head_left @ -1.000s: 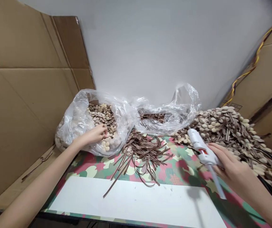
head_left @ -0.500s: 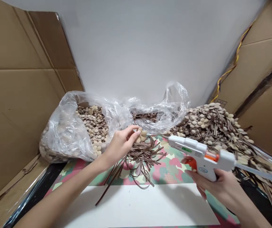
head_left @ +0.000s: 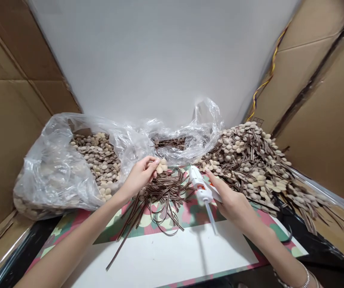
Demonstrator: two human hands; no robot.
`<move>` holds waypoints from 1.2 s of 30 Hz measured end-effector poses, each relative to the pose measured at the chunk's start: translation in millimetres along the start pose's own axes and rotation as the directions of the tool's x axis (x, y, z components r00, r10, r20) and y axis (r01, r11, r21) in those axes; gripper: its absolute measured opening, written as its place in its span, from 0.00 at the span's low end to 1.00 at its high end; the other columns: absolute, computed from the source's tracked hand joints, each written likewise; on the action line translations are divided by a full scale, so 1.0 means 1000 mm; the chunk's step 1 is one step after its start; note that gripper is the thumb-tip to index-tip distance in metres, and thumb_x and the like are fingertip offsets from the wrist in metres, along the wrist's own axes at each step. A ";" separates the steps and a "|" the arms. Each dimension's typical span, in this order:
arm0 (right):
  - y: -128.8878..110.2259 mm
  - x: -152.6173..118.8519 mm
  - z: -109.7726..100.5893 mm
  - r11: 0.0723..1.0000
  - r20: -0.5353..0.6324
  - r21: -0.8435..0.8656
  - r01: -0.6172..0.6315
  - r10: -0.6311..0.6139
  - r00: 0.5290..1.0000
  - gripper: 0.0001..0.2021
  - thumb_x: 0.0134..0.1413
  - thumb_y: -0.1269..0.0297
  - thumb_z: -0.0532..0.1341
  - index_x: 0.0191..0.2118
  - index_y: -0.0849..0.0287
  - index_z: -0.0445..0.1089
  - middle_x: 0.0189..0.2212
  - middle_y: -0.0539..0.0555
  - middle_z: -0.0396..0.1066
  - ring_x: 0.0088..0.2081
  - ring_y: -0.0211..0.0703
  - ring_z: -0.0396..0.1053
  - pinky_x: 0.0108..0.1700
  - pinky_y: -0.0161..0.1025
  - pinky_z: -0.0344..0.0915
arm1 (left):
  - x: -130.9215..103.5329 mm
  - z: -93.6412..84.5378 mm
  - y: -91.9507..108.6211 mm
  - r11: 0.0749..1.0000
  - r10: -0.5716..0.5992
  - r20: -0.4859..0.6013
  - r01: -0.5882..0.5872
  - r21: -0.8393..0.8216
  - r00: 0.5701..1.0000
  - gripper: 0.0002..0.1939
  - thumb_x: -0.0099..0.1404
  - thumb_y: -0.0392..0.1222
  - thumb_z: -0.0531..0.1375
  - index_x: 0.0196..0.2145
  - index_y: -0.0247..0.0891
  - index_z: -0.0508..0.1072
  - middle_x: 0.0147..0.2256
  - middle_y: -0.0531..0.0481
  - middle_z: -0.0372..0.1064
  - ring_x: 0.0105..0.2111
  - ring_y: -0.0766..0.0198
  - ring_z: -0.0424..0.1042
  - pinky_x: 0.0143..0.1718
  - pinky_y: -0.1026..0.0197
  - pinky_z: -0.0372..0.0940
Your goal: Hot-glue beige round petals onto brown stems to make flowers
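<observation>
Left hand (head_left: pixel 143 174) pinches a pale flower (head_left: pixel 161 166) by one edge, presumably keeping its petals uncovered, over the brown strips' (head_left: pixel 167 196) far end; right hand (head_left: pixel 232 202), at right, grips a glue gun (head_left: pixel 200 185), nozzle pointing far.

You can read no word, number or brand here. What you do have is a small printed mark (head_left: pixel 258 121), dark and outlined, low on the cardboard (head_left: pixel 292 76) to your right — just beside the lower end of the yellow cord (head_left: pixel 273 64) — but it is too small for you to make out.
</observation>
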State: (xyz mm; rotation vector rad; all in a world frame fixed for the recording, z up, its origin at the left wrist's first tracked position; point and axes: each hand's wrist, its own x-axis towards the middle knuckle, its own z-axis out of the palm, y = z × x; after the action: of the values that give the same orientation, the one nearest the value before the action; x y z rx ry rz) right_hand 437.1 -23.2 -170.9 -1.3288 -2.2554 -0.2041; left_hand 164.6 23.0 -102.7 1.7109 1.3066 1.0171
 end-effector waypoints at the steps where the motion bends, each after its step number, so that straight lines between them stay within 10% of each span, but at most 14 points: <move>1: 0.001 0.001 0.002 0.996 0.000 -0.084 0.008 -0.008 1.000 0.40 0.47 0.79 0.50 0.65 0.51 0.33 0.53 0.59 0.63 0.31 0.45 0.72 0.20 0.31 0.63 | 0.001 -0.002 -0.001 1.000 0.003 0.010 -0.003 -0.012 1.000 0.16 0.62 0.53 0.52 0.36 0.37 0.68 0.22 0.55 0.60 0.19 0.71 0.57 0.19 0.69 0.50; 9: -0.005 0.006 0.006 0.949 0.018 -0.311 0.059 -0.056 0.998 0.37 0.48 0.80 0.49 0.65 0.59 0.37 0.55 0.55 0.61 0.32 0.39 0.70 0.17 0.32 0.60 | -0.002 -0.005 0.000 1.000 -0.012 0.146 0.013 -0.006 0.989 0.16 0.60 0.52 0.56 0.41 0.40 0.70 0.26 0.54 0.64 0.22 0.71 0.58 0.21 0.70 0.52; 20: -0.005 0.004 0.009 0.943 -0.178 -0.253 0.217 -0.266 0.947 0.25 0.56 0.75 0.51 0.60 0.65 0.52 0.56 0.60 0.59 0.47 0.46 0.66 0.40 0.37 0.66 | 0.002 -0.004 -0.009 0.998 -0.017 0.202 0.028 -0.052 0.979 0.18 0.63 0.48 0.53 0.47 0.38 0.68 0.24 0.54 0.62 0.22 0.69 0.60 0.25 0.67 0.56; 31: -0.005 0.004 0.011 0.901 -0.173 -0.305 0.309 -0.371 0.912 0.25 0.51 0.83 0.49 0.57 0.69 0.57 0.50 0.62 0.66 0.40 0.46 0.69 0.34 0.37 0.66 | -0.009 -0.013 0.001 0.801 0.144 0.363 -0.324 0.504 0.920 0.14 0.65 0.43 0.51 0.44 0.39 0.72 0.33 0.48 0.72 0.27 0.64 0.67 0.27 0.65 0.58; 36: -0.005 0.003 0.014 0.873 -0.109 -0.335 0.355 -0.410 0.906 0.24 0.53 0.82 0.48 0.57 0.68 0.58 0.49 0.62 0.67 0.35 0.44 0.69 0.28 0.37 0.64 | -0.020 0.008 0.017 0.615 0.489 0.293 -0.563 0.552 0.822 0.14 0.67 0.38 0.48 0.43 0.36 0.71 0.38 0.44 0.68 0.36 0.62 0.67 0.35 0.61 0.61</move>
State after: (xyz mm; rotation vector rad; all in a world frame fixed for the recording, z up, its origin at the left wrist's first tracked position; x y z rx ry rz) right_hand 426.6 -18.4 -180.4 -0.9359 -2.3768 -0.8143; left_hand 175.2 -0.6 -94.2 2.7517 1.1410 0.8045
